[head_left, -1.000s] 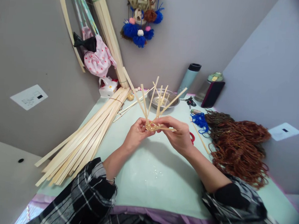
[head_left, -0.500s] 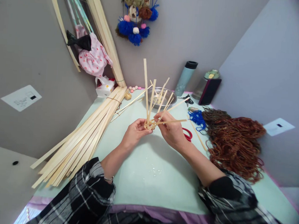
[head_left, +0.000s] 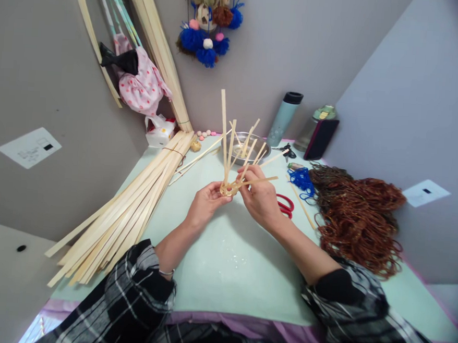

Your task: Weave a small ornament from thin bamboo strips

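A small open weave of pale bamboo strips (head_left: pixel 228 188) is held above the table, its loose strip ends fanning upward and to the right. My left hand (head_left: pixel 206 204) grips the woven base from the left with thumb and fingers. On the other side, my right hand (head_left: pixel 261 197) pinches strips at the weave's right edge, with one long strip passing over the fingers. The fingertips partly hide the crossings. Behind the weave stands a metal bowl (head_left: pixel 267 154) with strips in or in front of it. Red-handled scissors (head_left: pixel 287 207) lie beside my right hand.
A large bundle of flat bamboo strips (head_left: pixel 132 206) lies on the left. Brown cord (head_left: pixel 362 222) and blue yarn (head_left: pixel 302 183) are heaped on the right. At the back stand a blue flask (head_left: pixel 284 120), a green-lidded bottle (head_left: pixel 308 132) and a dark phone (head_left: pixel 321 140).
The strip over my right hand has shifted slightly left, and its free end sits higher. My right hand has moved a little left and its fingers have changed position; my left keeps its hold.
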`<action>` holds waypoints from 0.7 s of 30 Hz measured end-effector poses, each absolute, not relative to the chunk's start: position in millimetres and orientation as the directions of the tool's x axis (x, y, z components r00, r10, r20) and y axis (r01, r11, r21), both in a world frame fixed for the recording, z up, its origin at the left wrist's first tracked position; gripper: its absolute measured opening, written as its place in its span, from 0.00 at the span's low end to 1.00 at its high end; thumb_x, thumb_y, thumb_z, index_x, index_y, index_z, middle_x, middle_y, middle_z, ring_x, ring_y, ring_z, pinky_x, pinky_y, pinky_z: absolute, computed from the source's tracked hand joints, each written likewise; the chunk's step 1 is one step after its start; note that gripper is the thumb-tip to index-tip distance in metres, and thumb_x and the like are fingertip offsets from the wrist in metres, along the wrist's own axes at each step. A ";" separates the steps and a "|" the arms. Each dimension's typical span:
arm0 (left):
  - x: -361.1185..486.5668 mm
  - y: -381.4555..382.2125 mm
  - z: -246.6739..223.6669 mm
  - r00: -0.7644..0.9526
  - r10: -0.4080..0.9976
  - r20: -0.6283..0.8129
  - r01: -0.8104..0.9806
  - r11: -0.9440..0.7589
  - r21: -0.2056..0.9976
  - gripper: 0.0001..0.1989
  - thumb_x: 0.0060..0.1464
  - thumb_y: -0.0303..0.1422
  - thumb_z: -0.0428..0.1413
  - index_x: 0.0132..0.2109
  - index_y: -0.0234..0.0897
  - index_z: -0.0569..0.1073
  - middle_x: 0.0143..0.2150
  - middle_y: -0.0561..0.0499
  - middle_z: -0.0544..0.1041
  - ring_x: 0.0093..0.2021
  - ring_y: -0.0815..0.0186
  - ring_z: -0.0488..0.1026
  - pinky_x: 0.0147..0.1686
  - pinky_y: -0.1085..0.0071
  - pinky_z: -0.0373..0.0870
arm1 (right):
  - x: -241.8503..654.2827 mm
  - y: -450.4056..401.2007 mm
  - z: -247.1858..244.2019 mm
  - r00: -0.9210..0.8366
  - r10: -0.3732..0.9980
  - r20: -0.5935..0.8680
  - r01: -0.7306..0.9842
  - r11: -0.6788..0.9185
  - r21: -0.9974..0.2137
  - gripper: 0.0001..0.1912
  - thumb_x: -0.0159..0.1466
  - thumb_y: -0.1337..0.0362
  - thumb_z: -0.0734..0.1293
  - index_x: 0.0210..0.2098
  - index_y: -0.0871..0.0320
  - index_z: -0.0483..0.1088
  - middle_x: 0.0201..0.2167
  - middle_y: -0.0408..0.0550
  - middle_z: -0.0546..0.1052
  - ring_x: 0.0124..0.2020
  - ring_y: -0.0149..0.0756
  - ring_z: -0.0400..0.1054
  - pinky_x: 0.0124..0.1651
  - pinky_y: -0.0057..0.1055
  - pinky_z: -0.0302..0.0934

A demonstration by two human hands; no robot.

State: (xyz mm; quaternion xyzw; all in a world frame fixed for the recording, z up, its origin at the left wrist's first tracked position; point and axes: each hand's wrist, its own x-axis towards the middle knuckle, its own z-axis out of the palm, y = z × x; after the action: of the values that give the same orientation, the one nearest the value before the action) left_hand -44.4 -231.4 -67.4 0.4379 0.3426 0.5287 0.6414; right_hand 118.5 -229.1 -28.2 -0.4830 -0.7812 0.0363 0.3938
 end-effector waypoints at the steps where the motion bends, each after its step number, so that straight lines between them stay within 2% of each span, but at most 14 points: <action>1: -44.3 -231.3 -67.8 0.211 0.977 0.024 -0.375 0.058 0.925 0.23 0.40 0.32 0.72 0.45 0.34 0.76 0.45 0.47 0.83 0.49 0.59 0.78 0.59 0.58 0.67 | 117.7 -229.1 -28.4 -0.215 0.791 0.574 0.723 0.523 -0.451 0.07 0.65 0.73 0.60 0.35 0.55 0.66 0.48 0.52 0.74 0.41 0.40 0.71 0.39 0.33 0.62; 8: -43.0 -231.0 -74.1 0.248 0.968 0.035 -0.393 0.068 0.917 0.21 0.43 0.32 0.70 0.46 0.34 0.77 0.47 0.44 0.82 0.50 0.58 0.78 0.60 0.56 0.65 | 112.6 -228.3 -31.1 -0.115 0.848 0.517 0.673 0.449 -0.588 0.06 0.64 0.70 0.61 0.33 0.55 0.68 0.45 0.50 0.74 0.34 0.37 0.69 0.39 0.35 0.62; 16: -40.0 -235.0 -72.9 0.227 0.973 0.043 -0.409 0.055 0.911 0.22 0.42 0.32 0.70 0.46 0.34 0.77 0.47 0.44 0.82 0.51 0.57 0.77 0.60 0.57 0.66 | 109.5 -230.7 -29.2 -0.099 0.865 0.491 0.688 0.416 -0.595 0.07 0.62 0.71 0.61 0.32 0.55 0.68 0.44 0.50 0.74 0.40 0.40 0.70 0.40 0.35 0.61; 21: -40.1 -235.9 -69.2 0.253 0.965 0.064 -0.415 0.049 0.908 0.21 0.44 0.32 0.70 0.47 0.35 0.77 0.48 0.45 0.82 0.51 0.58 0.77 0.61 0.57 0.65 | 113.5 -225.8 -30.9 -0.050 0.879 0.474 0.542 0.422 -0.727 0.07 0.58 0.73 0.62 0.28 0.56 0.69 0.39 0.49 0.74 0.38 0.39 0.69 0.41 0.35 0.63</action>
State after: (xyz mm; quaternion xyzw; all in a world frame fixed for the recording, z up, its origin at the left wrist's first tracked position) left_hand -40.1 -235.9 -69.2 0.4448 0.3091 0.5271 0.6548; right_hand 113.5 -225.8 -30.9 -0.5062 -0.7018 0.1805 0.4676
